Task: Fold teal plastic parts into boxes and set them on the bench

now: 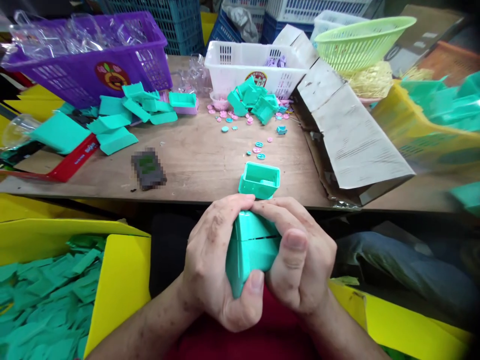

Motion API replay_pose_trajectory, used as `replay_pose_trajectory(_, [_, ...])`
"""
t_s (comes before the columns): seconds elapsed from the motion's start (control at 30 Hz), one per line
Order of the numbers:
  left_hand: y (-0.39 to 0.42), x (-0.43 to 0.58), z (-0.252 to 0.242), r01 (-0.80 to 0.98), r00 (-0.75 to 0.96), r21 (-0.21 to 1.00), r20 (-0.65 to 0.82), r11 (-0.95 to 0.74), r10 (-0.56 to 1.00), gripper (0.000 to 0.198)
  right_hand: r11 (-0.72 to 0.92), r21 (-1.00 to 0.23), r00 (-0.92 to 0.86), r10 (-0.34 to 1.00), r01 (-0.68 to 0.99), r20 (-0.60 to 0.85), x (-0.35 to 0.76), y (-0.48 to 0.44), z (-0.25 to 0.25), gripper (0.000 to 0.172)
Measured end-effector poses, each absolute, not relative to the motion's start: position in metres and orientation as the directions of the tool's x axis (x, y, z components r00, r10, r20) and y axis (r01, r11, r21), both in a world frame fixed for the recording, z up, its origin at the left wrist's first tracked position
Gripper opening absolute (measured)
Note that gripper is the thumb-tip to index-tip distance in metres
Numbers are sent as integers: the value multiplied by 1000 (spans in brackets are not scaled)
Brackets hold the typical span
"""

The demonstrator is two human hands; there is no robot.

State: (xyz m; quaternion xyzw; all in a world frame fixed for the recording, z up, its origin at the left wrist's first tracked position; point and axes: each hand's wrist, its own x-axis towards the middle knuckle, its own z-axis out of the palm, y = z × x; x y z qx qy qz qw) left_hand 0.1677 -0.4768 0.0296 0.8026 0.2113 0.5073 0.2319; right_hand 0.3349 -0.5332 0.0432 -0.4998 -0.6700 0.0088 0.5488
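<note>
Between my two hands, just in front of the table edge, is a teal plastic box [249, 255] with a thin dark seam across its side. My left hand [215, 260] wraps its left side, thumb across the near end. On the right, my right hand [300, 255] grips the box too, its thumb raised against the side. The fingertips of both hands meet at the far end. Right beyond them an open teal plastic shell [260, 180] rests on the table's front edge. Small pink and teal wheel-like pieces [257, 150] lie behind that shell.
Teal shells [131, 110] are heaped before a purple basket [93, 60] of clear parts. A white basket [258, 67] stands at the back. To the right lies a cardboard box [352, 130] beside a yellow bin [416, 125]. Another yellow bin [123, 280] with teal pieces is at lower left.
</note>
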Motion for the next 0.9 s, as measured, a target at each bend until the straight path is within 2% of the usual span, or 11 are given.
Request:
replay_pose_trajectory(0.37, [-469, 175, 17, 95, 368, 629, 698, -772, 614, 70, 483, -548, 86, 692, 683, 717, 338, -523, 38, 44])
replay_pose_trajectory(0.47, [-465, 177, 11, 48, 379, 658, 684, -751, 623, 72, 449, -602, 108, 736, 661, 668, 342, -521, 37, 42])
replay_pose_trajectory(0.53, [-460, 175, 9, -19, 393, 715, 648, -699, 652, 77, 434, -734, 168, 792, 522, 587, 350, -523, 37, 42])
replay_pose_trajectory(0.6, [-451, 172, 9, -127, 406, 820, 557, -559, 725, 74, 382, -895, 212, 878, 229, 429, 362, -527, 36, 60])
replay_pose_trajectory(0.67, [-441, 167, 11, -244, 455, 895, 446, -374, 770, 68, 281, -957, 181, 947, -73, 264, 373, -532, 34, 77])
replay_pose_trajectory(0.73, [-430, 163, 15, -329, 521, 901, 423, -283, 741, 64, 117, -958, 52, 993, -262, 107, 379, -537, 30, 77])
replay_pose_trajectory(0.83, [-421, 163, 18, -372, 614, 866, 500, -335, 611, 55, -179, -880, -237, 968, -440, -78, 375, -542, 26, 80])
replay_pose_trajectory(0.9, [-420, 166, 14, -346, 591, 873, 488, -345, 643, 46, -275, -786, -260, 954, -553, -151, 366, -540, 22, 80])
